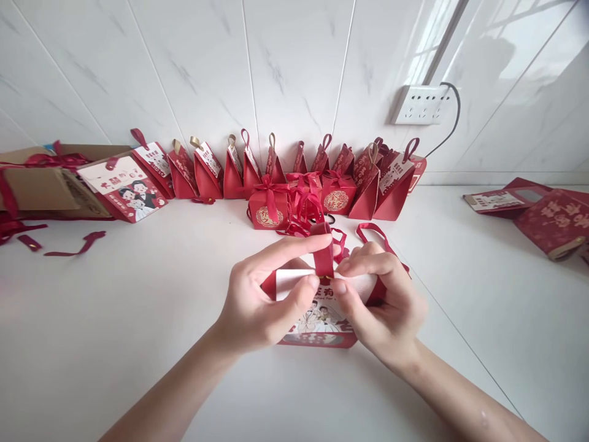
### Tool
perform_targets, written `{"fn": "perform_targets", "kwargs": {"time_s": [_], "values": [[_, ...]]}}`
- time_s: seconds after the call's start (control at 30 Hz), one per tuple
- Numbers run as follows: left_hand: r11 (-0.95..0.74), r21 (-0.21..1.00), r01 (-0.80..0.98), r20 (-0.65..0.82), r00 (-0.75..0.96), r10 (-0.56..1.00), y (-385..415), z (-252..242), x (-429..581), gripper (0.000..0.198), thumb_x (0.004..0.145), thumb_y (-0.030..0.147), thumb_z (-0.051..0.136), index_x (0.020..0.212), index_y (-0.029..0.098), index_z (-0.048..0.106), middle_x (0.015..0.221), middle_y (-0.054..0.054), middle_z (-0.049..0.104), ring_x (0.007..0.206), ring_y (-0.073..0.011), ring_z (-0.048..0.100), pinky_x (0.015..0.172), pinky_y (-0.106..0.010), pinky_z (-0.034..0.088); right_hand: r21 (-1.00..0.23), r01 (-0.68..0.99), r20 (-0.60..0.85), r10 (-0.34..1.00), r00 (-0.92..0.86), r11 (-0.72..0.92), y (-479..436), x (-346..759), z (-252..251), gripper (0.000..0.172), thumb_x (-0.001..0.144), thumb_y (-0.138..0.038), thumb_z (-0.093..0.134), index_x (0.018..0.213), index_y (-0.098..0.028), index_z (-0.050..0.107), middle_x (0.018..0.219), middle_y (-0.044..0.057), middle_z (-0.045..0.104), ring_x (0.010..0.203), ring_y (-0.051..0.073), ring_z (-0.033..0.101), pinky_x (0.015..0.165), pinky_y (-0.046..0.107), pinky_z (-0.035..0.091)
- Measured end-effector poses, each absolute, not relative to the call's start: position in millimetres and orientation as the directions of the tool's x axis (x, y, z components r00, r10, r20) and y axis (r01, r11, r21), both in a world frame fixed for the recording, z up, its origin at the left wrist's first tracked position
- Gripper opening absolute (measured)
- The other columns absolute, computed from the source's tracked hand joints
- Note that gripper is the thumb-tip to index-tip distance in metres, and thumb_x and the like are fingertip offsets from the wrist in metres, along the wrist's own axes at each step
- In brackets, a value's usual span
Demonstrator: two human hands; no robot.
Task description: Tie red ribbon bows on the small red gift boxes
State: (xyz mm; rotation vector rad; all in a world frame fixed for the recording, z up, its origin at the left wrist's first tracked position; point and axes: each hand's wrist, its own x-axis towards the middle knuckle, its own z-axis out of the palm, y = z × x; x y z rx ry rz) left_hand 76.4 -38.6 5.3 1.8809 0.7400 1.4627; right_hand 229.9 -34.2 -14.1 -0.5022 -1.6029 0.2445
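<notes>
A red and white paper gift box (pixel 317 319) with printed cartoon figures stands on the white counter in front of me. A dark red ribbon loop (pixel 324 258) rises from its top edge, with a bit of gold showing at its base. My left hand (pixel 271 294) has its thumb pressed on the box's top edge, while its index finger lies against the upper part of the loop. Closed in a pinch, my right hand (pixel 381 301) grips the top edge just right of the loop's base. Fingers hide both upper sides of the box.
Several red gift boxes with ribbon loops (pixel 209 172) line the wall. Bow-tied boxes (pixel 269 205) stand in front of them. At left is a cardboard box (pixel 37 190) near loose ribbon pieces (pixel 78 245). Flattened red boxes (pixel 552 215) lie at right. A power strip (pixel 421 104) hangs on the wall.
</notes>
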Motion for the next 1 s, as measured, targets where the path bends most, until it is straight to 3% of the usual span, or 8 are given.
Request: {"fn": "perform_targets", "kwargs": {"time_s": [0.23,0.37,0.53,0.67,0.77,0.87,1.0], "values": [[-0.605,0.788,0.115,0.584,0.175,0.793,-38,2,77,0.032,0.083,0.022,0.063,0.114,0.026,0.065,0.075,0.001,0.071,0.053,-0.0097,0.061,0.049,-0.019,0.051,-0.543,0.209,0.83,0.557,-0.011,0.813,-36,229,-10,0.012,0.08,-0.008,0.059,0.08,-0.019,0.053,0.066,-0.004,0.054,0.054,0.008,0.048,0.049,0.021,0.04],[-0.559,0.82,0.123,0.539,0.163,0.826,-37,1,77,0.031,0.084,0.026,0.062,0.115,0.026,0.065,0.063,0.002,0.068,0.057,-0.0136,0.064,0.049,-0.021,0.051,-0.563,0.212,0.815,0.579,-0.016,0.799,-35,229,-11,0.01,0.081,-0.011,0.059,0.081,-0.02,0.054,0.068,-0.004,0.056,0.056,0.008,0.051,0.05,0.021,0.042],[-0.55,0.83,0.095,0.531,0.17,0.83,-36,0,76,0.032,0.083,0.026,0.062,0.115,0.026,0.065,0.074,0.0,0.071,0.061,-0.014,0.065,0.051,-0.022,0.053,-0.576,0.215,0.807,0.591,-0.008,0.789,-34,230,-13,0.012,0.08,-0.014,0.061,0.088,-0.021,0.056,0.072,-0.003,0.061,0.055,0.01,0.053,0.048,0.021,0.042],[-0.563,0.817,0.121,0.544,0.16,0.824,-37,2,76,0.029,0.083,0.024,0.061,0.112,0.026,0.066,0.072,0.0,0.07,0.056,-0.0119,0.062,0.046,-0.02,0.048,-0.636,0.227,0.756,0.655,-0.009,0.738,-37,229,-8,0.009,0.083,-0.017,0.061,0.076,-0.02,0.054,0.061,-0.005,0.058,0.049,0.008,0.05,0.043,0.019,0.038],[-0.566,0.817,0.107,0.551,0.144,0.822,-36,2,78,0.031,0.083,0.023,0.061,0.114,0.024,0.063,0.082,-0.002,0.071,0.067,-0.0141,0.066,0.054,-0.021,0.051,-0.658,0.194,0.738,0.674,-0.024,0.728,-38,227,-8,0.011,0.084,-0.018,0.06,0.075,-0.019,0.053,0.061,-0.005,0.057,0.049,0.008,0.049,0.043,0.019,0.038],[-0.568,0.822,0.032,0.559,0.144,0.817,-31,-5,77,0.048,0.081,0.024,0.063,0.127,0.023,0.048,0.102,-0.006,0.068,0.081,-0.0163,0.067,0.066,-0.025,0.055,-0.649,0.18,0.755,0.655,0.031,0.739,-35,230,-13,0.009,0.084,-0.019,0.059,0.076,-0.019,0.055,0.066,-0.003,0.059,0.056,0.01,0.052,0.051,0.021,0.042],[-0.542,0.84,0.012,0.532,0.177,0.828,-19,-20,75,0.069,0.075,0.032,0.067,0.135,0.026,0.033,0.123,-0.01,0.057,0.11,-0.0225,0.059,0.092,-0.035,0.051,-0.804,0.067,0.56,0.714,0.421,0.591,-17,246,-17,0.016,0.081,-0.033,0.063,0.076,-0.019,0.057,0.07,-0.001,0.058,0.059,0.012,0.052,0.052,0.022,0.04]]}}
